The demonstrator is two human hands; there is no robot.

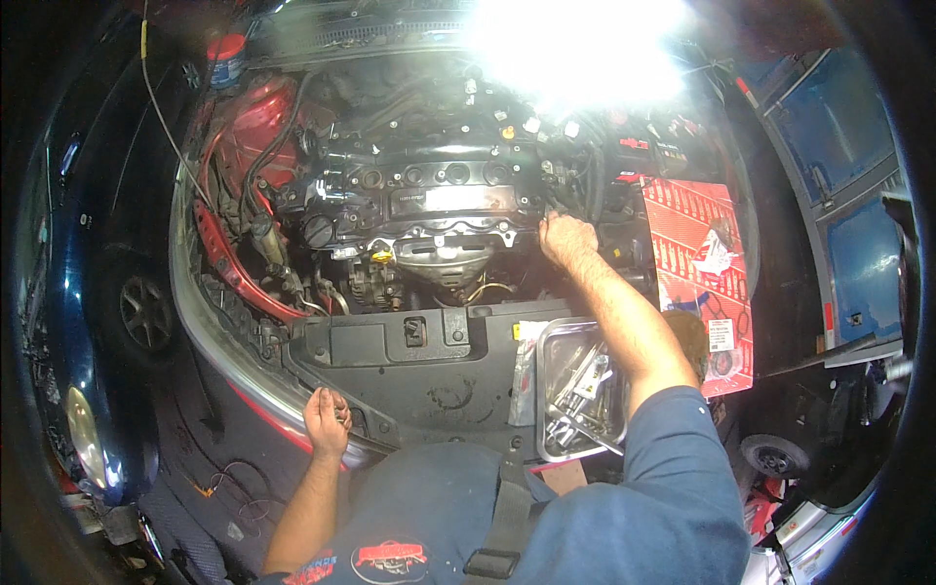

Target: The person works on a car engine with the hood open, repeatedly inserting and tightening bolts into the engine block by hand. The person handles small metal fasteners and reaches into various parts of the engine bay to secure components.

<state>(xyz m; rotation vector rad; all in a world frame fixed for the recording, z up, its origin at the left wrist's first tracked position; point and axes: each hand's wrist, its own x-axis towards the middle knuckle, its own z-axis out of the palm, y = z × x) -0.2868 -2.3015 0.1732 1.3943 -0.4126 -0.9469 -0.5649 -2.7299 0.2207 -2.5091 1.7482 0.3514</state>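
An open engine bay holds a black engine [448, 200] with a silver heat shield [444, 255] on its front side. My right hand [567, 237] is at the engine's right end, fingers closed on something I cannot make out among the hoses and fittings. My left hand [328, 421] is over the lower left of the bay, beside the front edge, its fingers curled round small objects too small to name. A metal tray [542, 390] of tools lies on the front panel below my right forearm, with a pale packet [523, 390] next to it.
A red printed package [687, 224] lies over the bay's right side, near a battery [668, 141]. A tub [226, 60] stands at the back left. A dark blue car [93, 244] is at left, blue panels [838, 117] and a wheel [770, 453] at right. Glare covers the upper middle.
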